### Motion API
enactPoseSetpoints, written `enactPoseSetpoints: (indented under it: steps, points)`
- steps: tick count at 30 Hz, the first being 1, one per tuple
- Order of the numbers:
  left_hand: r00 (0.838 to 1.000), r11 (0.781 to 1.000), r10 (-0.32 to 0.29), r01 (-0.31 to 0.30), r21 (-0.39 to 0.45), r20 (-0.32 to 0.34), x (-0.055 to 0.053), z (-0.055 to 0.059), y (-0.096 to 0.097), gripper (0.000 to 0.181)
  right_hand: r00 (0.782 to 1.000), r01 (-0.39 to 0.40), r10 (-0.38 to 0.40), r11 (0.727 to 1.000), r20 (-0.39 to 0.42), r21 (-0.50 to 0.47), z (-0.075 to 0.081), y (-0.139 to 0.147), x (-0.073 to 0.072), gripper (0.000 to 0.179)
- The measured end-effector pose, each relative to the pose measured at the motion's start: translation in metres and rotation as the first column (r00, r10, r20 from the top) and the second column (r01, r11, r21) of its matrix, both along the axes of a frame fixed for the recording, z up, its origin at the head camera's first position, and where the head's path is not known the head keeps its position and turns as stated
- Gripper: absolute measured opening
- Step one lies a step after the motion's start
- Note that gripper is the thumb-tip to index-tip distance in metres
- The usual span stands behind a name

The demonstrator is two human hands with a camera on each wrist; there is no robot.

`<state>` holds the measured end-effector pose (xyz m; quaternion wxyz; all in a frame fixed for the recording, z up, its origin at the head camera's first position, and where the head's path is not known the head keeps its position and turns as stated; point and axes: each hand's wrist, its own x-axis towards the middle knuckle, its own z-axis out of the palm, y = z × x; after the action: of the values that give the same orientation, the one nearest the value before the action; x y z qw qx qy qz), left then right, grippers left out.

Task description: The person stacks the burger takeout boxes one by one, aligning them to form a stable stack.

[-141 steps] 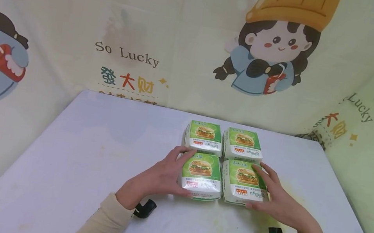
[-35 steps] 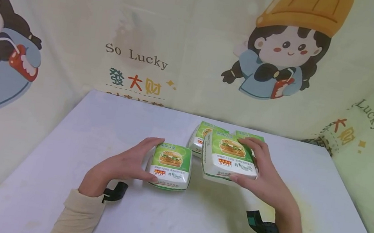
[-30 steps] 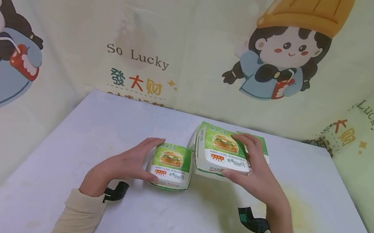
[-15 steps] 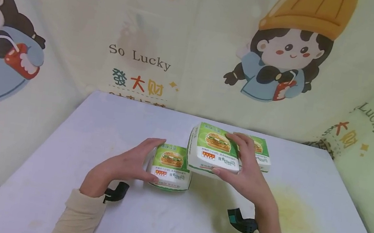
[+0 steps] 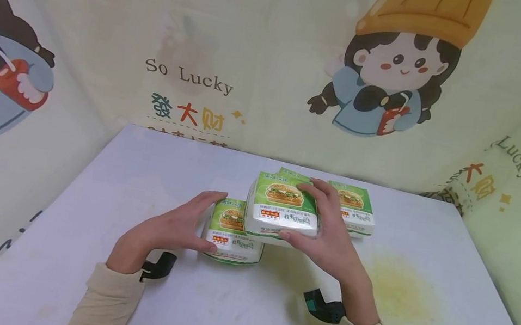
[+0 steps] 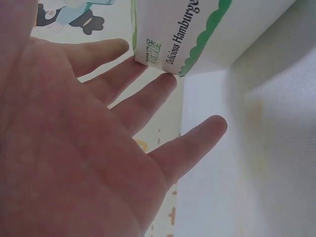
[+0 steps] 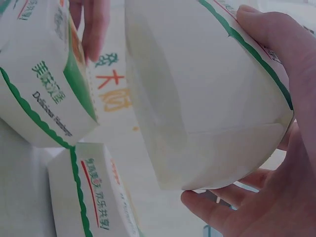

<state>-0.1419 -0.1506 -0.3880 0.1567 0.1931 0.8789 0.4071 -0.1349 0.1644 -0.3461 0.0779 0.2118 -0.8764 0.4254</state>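
Near the table's middle my left hand (image 5: 173, 227) spans a green-and-white hamburger box (image 5: 224, 248), thumb at its front and fingers at its back left corner. In the left wrist view those fingers touch the corner of the box (image 6: 197, 37). My right hand (image 5: 335, 243) grips a second hamburger box (image 5: 284, 204) by its right side, raised off the table. Its underside shows in the right wrist view, where the raised box (image 7: 197, 79) fills the middle. From the head, it covers the right part of the left-hand box.
Behind the raised box, a third hamburger box (image 5: 291, 172) is mostly hidden. A fourth one (image 5: 357, 211) sits to its right on the white table (image 5: 81, 249). A cartoon-printed cloth (image 5: 273, 65) hangs along the back and sides.
From a two-by-two block, the left hand moved the front left box leftward. The right hand lifted the front right box and carried it left, until it overlaps the left-hand box in view.
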Motion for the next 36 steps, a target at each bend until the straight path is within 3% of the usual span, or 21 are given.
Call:
enactPoseSetpoints:
  steps: [11, 20, 24, 36]
  points:
    - [1.000, 1.000, 0.010, -0.010, -0.004, -0.001, 0.002, 0.002, -0.002, 0.109, 0.999, -0.048, 0.049, 0.997, 0.006, -0.053, -0.002, -0.013, 0.000, 0.080]
    - [0.998, 0.999, 0.053, -0.053, -0.005, 0.034, 0.004, 0.006, -0.005, 0.112, 0.997, -0.081, 0.082, 0.995, 0.009, -0.052, -0.008, -0.026, 0.001, 0.082]
    - [0.997, 0.999, 0.047, -0.045, -0.027, 0.055, 0.004, 0.006, -0.005, 0.112, 0.997, -0.069, 0.070, 0.996, 0.017, -0.060, -0.010, -0.031, 0.002, 0.083]
    - [1.000, 1.000, 0.024, -0.024, -0.003, 0.021, 0.002, 0.003, -0.004, 0.104, 0.995, -0.084, 0.087, 0.995, 0.052, -0.049, -0.015, -0.050, 0.006, 0.083]
